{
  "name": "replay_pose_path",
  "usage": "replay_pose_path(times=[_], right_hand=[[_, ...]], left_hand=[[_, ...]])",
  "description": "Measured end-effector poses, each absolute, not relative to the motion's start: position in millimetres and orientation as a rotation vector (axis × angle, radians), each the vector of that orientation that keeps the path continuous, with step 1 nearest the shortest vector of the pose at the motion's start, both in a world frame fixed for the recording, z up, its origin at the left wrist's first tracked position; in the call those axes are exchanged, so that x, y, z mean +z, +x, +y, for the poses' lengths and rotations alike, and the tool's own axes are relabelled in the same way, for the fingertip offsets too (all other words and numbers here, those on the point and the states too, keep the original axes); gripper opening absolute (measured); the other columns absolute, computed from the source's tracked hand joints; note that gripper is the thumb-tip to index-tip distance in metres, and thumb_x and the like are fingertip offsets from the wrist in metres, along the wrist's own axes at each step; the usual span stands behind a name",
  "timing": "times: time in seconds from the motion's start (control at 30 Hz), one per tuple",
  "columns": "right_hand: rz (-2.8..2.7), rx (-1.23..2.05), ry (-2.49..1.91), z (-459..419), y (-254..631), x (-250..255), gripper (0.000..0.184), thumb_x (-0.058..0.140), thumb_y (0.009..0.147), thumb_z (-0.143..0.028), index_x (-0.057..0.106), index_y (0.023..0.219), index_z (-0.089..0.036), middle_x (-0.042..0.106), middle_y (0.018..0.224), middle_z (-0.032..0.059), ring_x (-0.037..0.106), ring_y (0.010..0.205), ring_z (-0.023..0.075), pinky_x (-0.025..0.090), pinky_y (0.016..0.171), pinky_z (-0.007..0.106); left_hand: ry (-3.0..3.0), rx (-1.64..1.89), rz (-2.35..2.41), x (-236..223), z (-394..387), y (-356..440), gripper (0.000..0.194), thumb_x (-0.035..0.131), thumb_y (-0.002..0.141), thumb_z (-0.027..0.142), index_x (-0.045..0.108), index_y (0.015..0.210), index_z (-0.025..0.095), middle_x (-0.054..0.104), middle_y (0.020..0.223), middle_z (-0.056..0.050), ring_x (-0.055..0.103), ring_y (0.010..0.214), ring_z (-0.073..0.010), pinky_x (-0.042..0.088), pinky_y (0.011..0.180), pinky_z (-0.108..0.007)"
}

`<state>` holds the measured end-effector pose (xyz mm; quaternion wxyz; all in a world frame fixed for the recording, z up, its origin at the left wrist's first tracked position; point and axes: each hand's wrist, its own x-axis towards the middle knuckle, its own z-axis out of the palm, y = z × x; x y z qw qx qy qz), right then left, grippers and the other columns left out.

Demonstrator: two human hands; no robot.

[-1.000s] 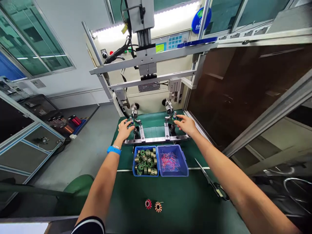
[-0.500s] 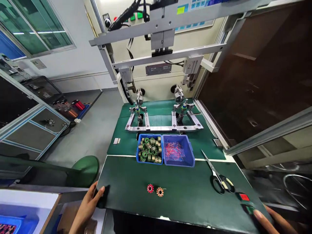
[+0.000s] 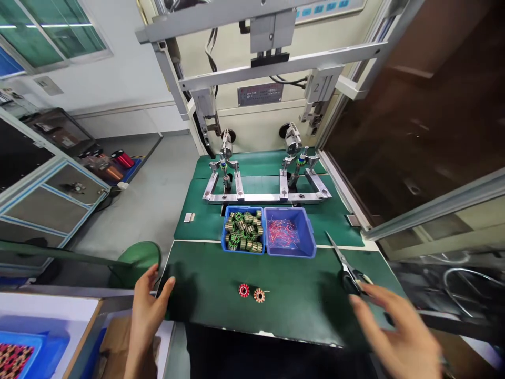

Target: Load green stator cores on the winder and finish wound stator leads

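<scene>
My left hand (image 3: 149, 305) is at the left edge of the green tabletop, thumb and fingers spread, with nothing in it. Over the right part of the table, my right hand (image 3: 398, 329) has its thumb and fingers apart beside the handles of the black-handled scissors (image 3: 342, 258). Whether its fingertips touch the handles I cannot tell. Between the hands lie two small wound stator cores: one with red wire (image 3: 244, 290) and one with copper wire (image 3: 259, 296), a short wire end sticking out.
A blue bin (image 3: 226, 247) holds several green-and-metal cores. Beside it, a purple-blue bin (image 3: 303, 245) contains red wire scraps. Behind them stands a metal fixture (image 3: 260, 198) with two spindles. A tray (image 3: 37, 352) of wound parts is at lower left.
My right hand has moved left and up from the table's right edge to the scissors' handles. My left hand has lifted slightly and spread. The camera view has tilted down.
</scene>
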<state>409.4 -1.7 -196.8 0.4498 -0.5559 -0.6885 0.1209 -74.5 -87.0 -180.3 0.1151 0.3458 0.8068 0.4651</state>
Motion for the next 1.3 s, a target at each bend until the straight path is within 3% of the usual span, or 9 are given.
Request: replay_pose_path(times=[0.07,0.17,0.33,0.47,0.6,0.7,0.87,1.03,1.3], right_hand=[[-1.893,0.539,-1.082,-0.3,347.3,-182.3,0.021,0.060,0.098,-0.041,0.058,0.117,-0.031,0.056,0.116,0.0095,0.055,0.105,0.0364,0.046,0.087,0.056],[-2.067,0.752,-0.908,2.0,283.6,-182.9,0.050,0.080,0.081,-0.039,0.057,0.123,-0.027,0.050,0.127,0.0122,0.043,0.116,0.0420,0.044,0.092,0.061],[-2.126,0.979,-0.776,19.0,278.5,-173.3,0.013,0.074,0.082,-0.023,0.062,0.087,-0.025,0.057,0.106,0.0073,0.049,0.103,0.0369,0.045,0.086,0.055],[-1.998,0.843,-0.622,53.4,286.3,-124.3,0.014,0.071,0.095,-0.040,0.065,0.099,-0.028,0.058,0.109,0.0058,0.048,0.105,0.0329,0.040,0.091,0.050],[-1.917,0.623,-0.440,93.4,261.3,-87.0,0.029,0.066,0.097,-0.056,0.068,0.103,-0.027,0.055,0.119,0.0082,0.044,0.112,0.0330,0.035,0.096,0.049],[-1.880,0.677,-0.373,110.9,242.0,-85.1,0.037,0.065,0.096,-0.062,0.070,0.101,-0.026,0.053,0.120,0.0097,0.044,0.113,0.0335,0.036,0.096,0.050],[-1.801,0.831,-0.399,110.5,240.4,-106.5,0.036,0.073,0.092,-0.059,0.069,0.109,-0.028,0.054,0.118,0.0084,0.047,0.110,0.0316,0.037,0.095,0.048],[-1.660,1.069,-0.316,108.5,251.8,-112.1,0.016,0.073,0.097,-0.039,0.070,0.102,-0.024,0.059,0.084,0.0020,0.054,0.073,0.0198,0.043,0.066,0.031],[-1.558,1.017,-0.281,107.7,248.7,-104.4,0.014,0.066,0.101,-0.035,0.069,0.102,-0.021,0.065,0.091,0.0058,0.061,0.075,0.0194,0.050,0.064,0.029]], left_hand=[[1.238,1.603,2.271,-162.1,-62.5,-48.5,0.056,0.070,0.080,0.051,0.057,0.125,0.019,0.057,0.127,-0.013,0.055,0.119,-0.0312,0.043,0.105,-0.048],[1.546,1.793,1.976,-124.5,-20.6,-2.4,0.034,0.065,0.088,0.039,0.060,0.117,0.022,0.056,0.126,-0.010,0.055,0.118,-0.0276,0.049,0.097,-0.040],[1.724,1.796,1.436,-73.3,30.2,48.7,0.023,0.065,0.092,0.030,0.064,0.113,0.024,0.058,0.120,-0.009,0.060,0.101,-0.0223,0.051,0.089,-0.034],[1.585,1.483,1.085,-68.4,55.1,63.0,0.028,0.068,0.092,0.034,0.063,0.115,0.020,0.067,0.099,-0.008,0.064,0.089,-0.0195,0.051,0.082,-0.029],[1.246,1.227,0.751,-82.9,67.5,66.1,0.047,0.073,0.087,0.049,0.061,0.120,0.018,0.068,0.108,-0.012,0.067,0.091,-0.0220,0.054,0.079,-0.030],[1.044,1.198,0.680,-94.0,68.9,63.2,0.052,0.080,0.081,0.046,0.062,0.121,0.019,0.068,0.103,-0.010,0.067,0.086,-0.0210,0.057,0.074,-0.030],[0.968,1.226,0.717,-105.7,68.4,62.8,0.049,0.088,0.073,0.034,0.070,0.115,0.017,0.069,0.094,-0.009,0.066,0.073,-0.0156,0.056,0.066,-0.023],[0.877,1.193,0.729,-108.0,70.0,65.8,0.036,0.092,0.067,0.036,0.075,0.089,0.013,0.069,0.072,-0.006,0.066,0.059,-0.0141,0.056,0.057,-0.019],[0.851,1.095,0.702,-105.1,63.7,63.8,0.033,0.091,0.068,0.036,0.075,0.087,0.015,0.069,0.070,-0.004,0.068,0.058,-0.0141,0.057,0.053,-0.017]])
